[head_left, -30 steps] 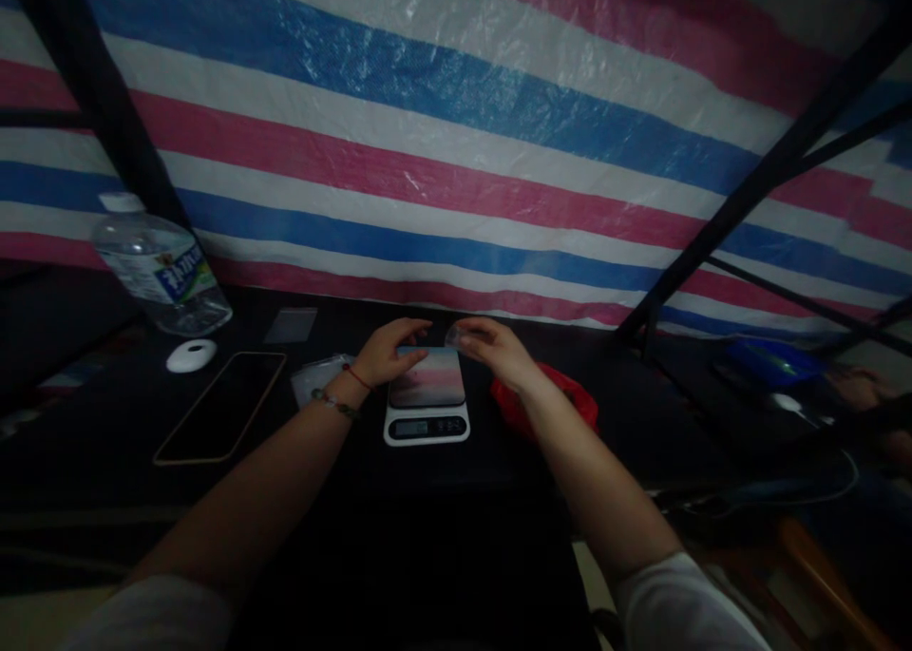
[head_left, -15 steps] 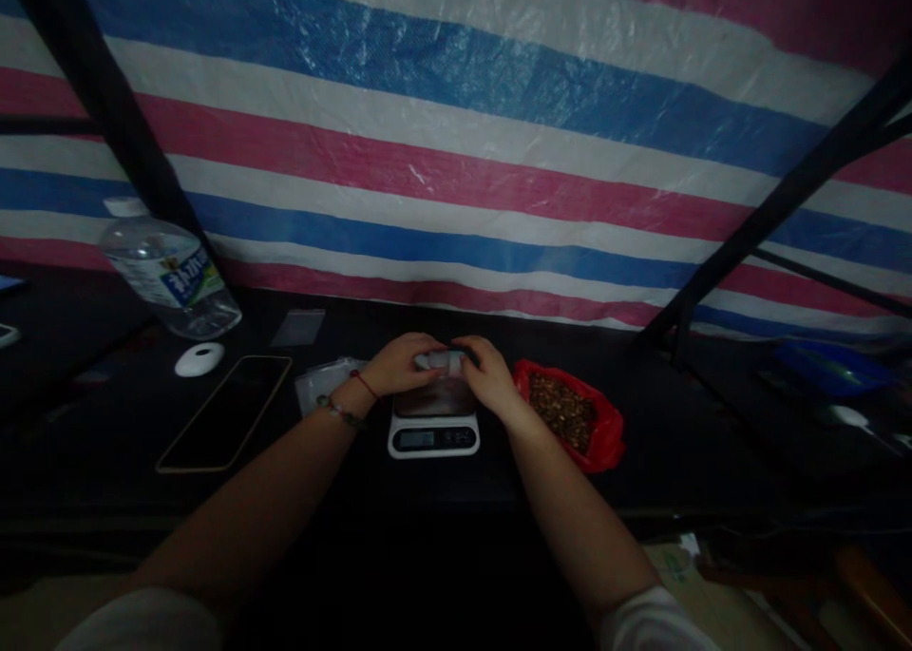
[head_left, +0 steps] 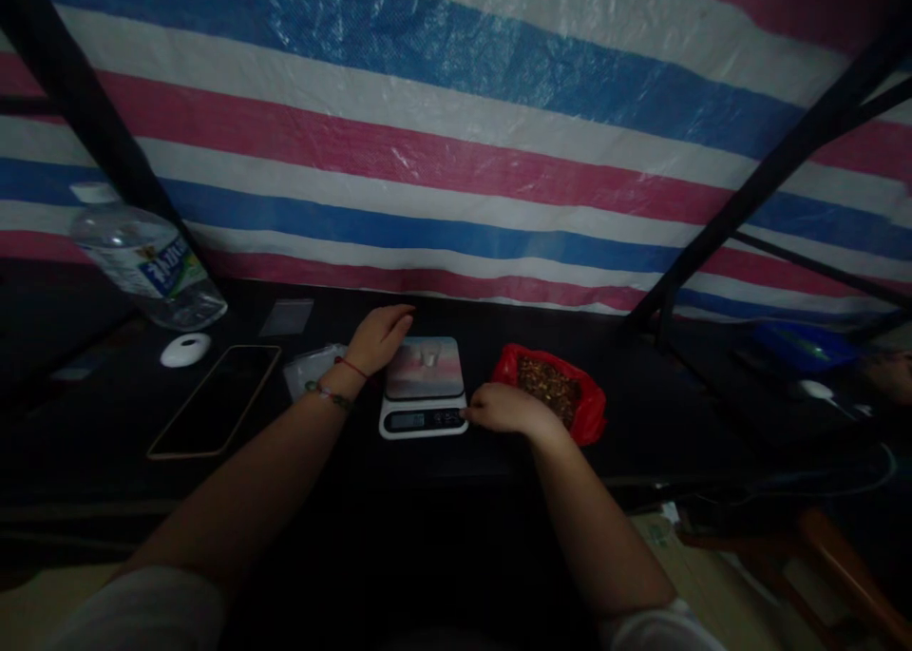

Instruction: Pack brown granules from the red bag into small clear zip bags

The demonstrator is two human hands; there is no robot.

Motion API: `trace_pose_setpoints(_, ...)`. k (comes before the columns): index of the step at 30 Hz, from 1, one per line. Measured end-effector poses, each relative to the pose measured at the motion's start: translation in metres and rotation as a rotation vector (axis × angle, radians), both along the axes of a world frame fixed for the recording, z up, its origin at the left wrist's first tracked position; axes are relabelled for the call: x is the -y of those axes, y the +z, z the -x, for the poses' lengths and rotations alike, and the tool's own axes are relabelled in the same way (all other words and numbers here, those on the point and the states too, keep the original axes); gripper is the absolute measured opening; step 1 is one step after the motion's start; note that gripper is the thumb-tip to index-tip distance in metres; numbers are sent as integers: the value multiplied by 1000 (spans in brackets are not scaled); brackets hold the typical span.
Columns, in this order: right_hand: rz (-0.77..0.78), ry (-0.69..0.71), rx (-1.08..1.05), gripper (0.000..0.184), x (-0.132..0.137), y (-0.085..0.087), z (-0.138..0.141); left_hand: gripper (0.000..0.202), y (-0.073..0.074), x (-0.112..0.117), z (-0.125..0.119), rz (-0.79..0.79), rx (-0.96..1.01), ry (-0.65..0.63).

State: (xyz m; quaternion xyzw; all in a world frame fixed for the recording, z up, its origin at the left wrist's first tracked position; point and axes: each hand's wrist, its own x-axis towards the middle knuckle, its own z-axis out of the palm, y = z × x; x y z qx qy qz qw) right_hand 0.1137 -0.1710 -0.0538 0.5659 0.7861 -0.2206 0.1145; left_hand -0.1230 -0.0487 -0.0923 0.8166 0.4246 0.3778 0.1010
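Note:
A white kitchen scale (head_left: 424, 433) stands on the dark table in front of me. On its shiny metal platform (head_left: 413, 383) sits a small clear cup (head_left: 428, 354). The display is too dim to read for sure. My left hand (head_left: 381, 337) rests beside the platform's upper left corner, fingers stretched out, holding nothing. With a fingertip my right hand (head_left: 503, 409) touches the right end of the button panel; its other fingers are loosely bent with nothing in them. Just behind that hand lies a red plastic bag (head_left: 593, 413) of small brown pieces (head_left: 548, 385).
Clear plastic bags (head_left: 313, 366) lie left of my left wrist, with another small bag (head_left: 287, 316) further back. A phone (head_left: 218, 399), a white oval case (head_left: 186, 349) and a large clear bottle (head_left: 153, 261) are at left. A blue object (head_left: 805, 345) is far right. Striped sheeting (head_left: 427, 185) hangs behind.
Both hands have come off the small cup at the platform's back. The left shifted left beside the scale; the right came down to the button panel. The view has turned slightly.

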Motion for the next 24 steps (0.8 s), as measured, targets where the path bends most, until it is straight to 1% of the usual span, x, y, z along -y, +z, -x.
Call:
trace_pose_setpoints(3, 15, -14, -3, 43, -5, -4, 3, 53, -8, -6, 1, 129, 15, 70)
trace_pose_setpoints(6, 32, -36, -26, 42, -7, -5, 4, 59, -16, -9, 1, 275, -38, 59)
trace_pose_setpoints(8, 46, -56, -45, 42, -6, -5, 4, 62, -18, -10, 1, 317, -77, 42)
trace_pose_setpoints(11, 60, -89, -63, 41, -6, -7, 4, 62, -16, -8, -1, 313, -100, 30)
trace_pose_setpoints(17, 97, -128, -111, 43, -8, -11, 2, 61, -12, -7, 0, 287, -83, 60)
trace_pose_setpoints(21, 107, -138, -128, 41, -8, -10, 2, 62, -9, -6, 0, 286, -97, 73)
trace_pose_setpoints(24, 109, -151, -123, 39, -8, -8, 4, 59, -8, -7, 0, 305, -149, 84)
